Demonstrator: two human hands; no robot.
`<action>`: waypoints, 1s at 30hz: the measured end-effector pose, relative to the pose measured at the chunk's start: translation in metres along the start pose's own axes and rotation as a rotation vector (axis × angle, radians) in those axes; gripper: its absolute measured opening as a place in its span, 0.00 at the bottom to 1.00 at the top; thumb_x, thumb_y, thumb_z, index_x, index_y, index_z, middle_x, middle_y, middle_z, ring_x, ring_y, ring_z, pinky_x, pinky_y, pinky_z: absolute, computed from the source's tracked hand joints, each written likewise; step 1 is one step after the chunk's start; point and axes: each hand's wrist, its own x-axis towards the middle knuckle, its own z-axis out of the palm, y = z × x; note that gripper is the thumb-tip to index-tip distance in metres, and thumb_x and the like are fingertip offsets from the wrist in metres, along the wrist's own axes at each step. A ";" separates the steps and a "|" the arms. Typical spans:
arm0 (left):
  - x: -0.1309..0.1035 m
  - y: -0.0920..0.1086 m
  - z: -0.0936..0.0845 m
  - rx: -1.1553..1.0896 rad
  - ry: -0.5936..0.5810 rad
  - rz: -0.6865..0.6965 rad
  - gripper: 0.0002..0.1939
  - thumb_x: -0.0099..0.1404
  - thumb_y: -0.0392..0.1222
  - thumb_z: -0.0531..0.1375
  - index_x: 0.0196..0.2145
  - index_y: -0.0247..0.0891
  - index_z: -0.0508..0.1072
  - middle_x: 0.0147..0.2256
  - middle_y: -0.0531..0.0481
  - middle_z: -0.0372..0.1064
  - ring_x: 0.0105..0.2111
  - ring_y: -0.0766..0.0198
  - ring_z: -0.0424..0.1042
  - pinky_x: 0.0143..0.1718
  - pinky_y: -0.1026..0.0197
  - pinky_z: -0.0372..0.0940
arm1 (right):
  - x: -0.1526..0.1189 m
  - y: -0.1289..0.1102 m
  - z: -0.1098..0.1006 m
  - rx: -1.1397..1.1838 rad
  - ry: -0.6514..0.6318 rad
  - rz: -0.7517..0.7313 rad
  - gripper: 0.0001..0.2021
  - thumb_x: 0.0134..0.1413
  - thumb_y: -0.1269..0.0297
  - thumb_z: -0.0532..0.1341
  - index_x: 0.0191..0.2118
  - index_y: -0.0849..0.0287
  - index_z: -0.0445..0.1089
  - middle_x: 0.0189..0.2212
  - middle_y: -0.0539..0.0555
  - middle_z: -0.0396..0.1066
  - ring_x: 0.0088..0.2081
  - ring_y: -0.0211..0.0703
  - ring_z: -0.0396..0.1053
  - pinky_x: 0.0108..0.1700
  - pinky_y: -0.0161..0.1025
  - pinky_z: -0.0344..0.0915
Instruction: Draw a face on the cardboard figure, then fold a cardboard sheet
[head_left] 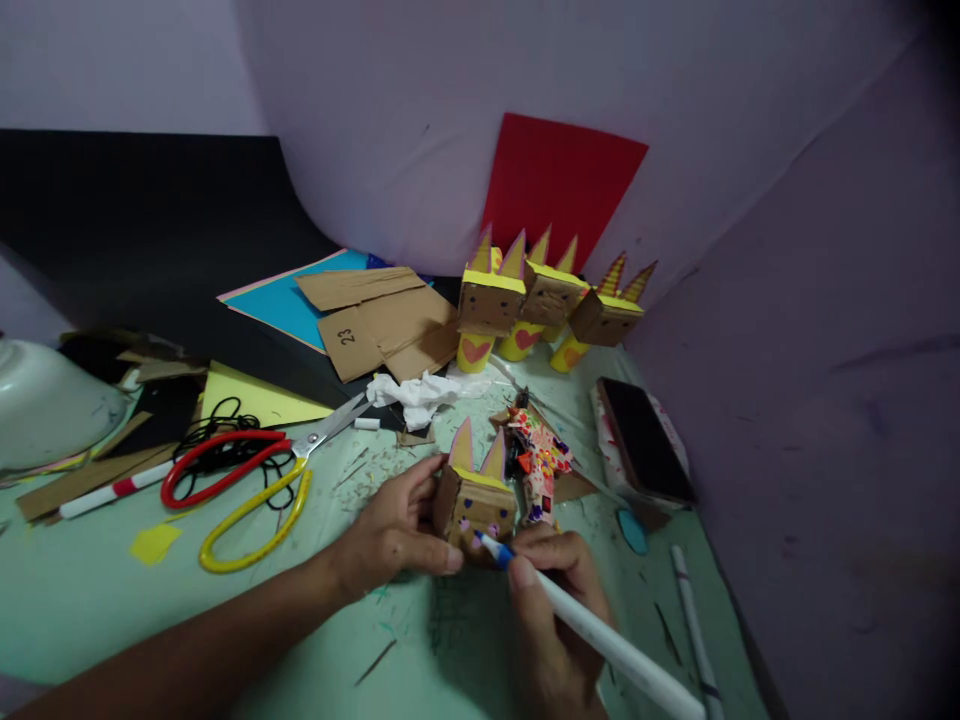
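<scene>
A small brown cardboard head [476, 510] with two pointed ears, a yellow top edge and drawn dots on its front is gripped by my left hand [401, 535], whose fingers are behind its left side and thumb along its lower front. My right hand [559, 610] is closed round a white marker [607, 640] with a blue tip section. The marker's tip is at the lower front of the cardboard head, among pinkish marks. Just behind my right hand lies a colourful patterned piece [538, 460].
Scissors with red and yellow handles [259, 480] lie left, over black cord [225, 435]. Three similar finished figures [491, 305] stand at the back, near cardboard pieces [405, 330]. A phone [645, 440] and another marker [694, 625] are right. White tissue [420, 395] lies mid-table.
</scene>
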 end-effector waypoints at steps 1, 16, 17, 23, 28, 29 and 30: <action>0.000 0.001 0.000 -0.002 -0.009 0.004 0.44 0.39 0.28 0.70 0.55 0.37 0.63 0.52 0.40 0.69 0.53 0.44 0.66 0.51 0.50 0.62 | 0.000 0.002 -0.003 0.047 0.047 0.012 0.04 0.56 0.66 0.60 0.30 0.56 0.66 0.24 0.47 0.66 0.26 0.37 0.64 0.28 0.33 0.62; 0.000 0.000 -0.002 -0.021 0.008 0.002 0.46 0.41 0.29 0.69 0.58 0.37 0.60 0.56 0.38 0.64 0.56 0.41 0.63 0.54 0.47 0.62 | -0.001 0.009 -0.011 -0.116 0.063 -0.024 0.04 0.56 0.68 0.59 0.30 0.56 0.64 0.22 0.45 0.64 0.23 0.35 0.62 0.26 0.32 0.58; 0.000 0.000 -0.002 -0.018 0.011 0.003 0.46 0.40 0.29 0.69 0.58 0.37 0.61 0.56 0.39 0.65 0.56 0.41 0.63 0.54 0.48 0.62 | -0.001 0.010 -0.011 -0.122 0.059 -0.024 0.04 0.56 0.69 0.59 0.30 0.56 0.65 0.22 0.45 0.64 0.23 0.35 0.62 0.26 0.32 0.58; -0.001 0.001 -0.001 -0.004 0.024 0.004 0.44 0.41 0.29 0.69 0.57 0.38 0.63 0.55 0.40 0.67 0.56 0.42 0.64 0.54 0.50 0.62 | -0.001 0.011 -0.011 -0.129 0.031 0.012 0.03 0.54 0.69 0.59 0.30 0.56 0.65 0.23 0.46 0.66 0.23 0.36 0.63 0.25 0.32 0.59; -0.001 0.001 -0.001 0.002 0.024 0.003 0.46 0.41 0.29 0.69 0.58 0.38 0.61 0.56 0.40 0.65 0.56 0.43 0.63 0.54 0.51 0.63 | -0.003 0.011 -0.010 -0.218 0.053 -0.015 0.05 0.55 0.68 0.59 0.29 0.56 0.65 0.21 0.46 0.66 0.23 0.37 0.64 0.25 0.33 0.59; -0.001 0.001 -0.001 0.000 0.024 0.002 0.46 0.41 0.30 0.69 0.58 0.37 0.61 0.56 0.39 0.65 0.56 0.43 0.63 0.54 0.51 0.63 | -0.003 0.011 -0.009 -0.229 0.053 -0.026 0.04 0.55 0.68 0.59 0.29 0.56 0.65 0.21 0.46 0.66 0.23 0.36 0.64 0.25 0.33 0.59; -0.001 0.000 -0.001 -0.002 0.025 0.002 0.47 0.41 0.30 0.69 0.59 0.37 0.60 0.57 0.39 0.65 0.56 0.42 0.63 0.54 0.51 0.63 | -0.003 0.011 -0.009 -0.232 0.049 -0.039 0.04 0.55 0.69 0.59 0.30 0.56 0.65 0.21 0.46 0.66 0.24 0.36 0.65 0.26 0.32 0.59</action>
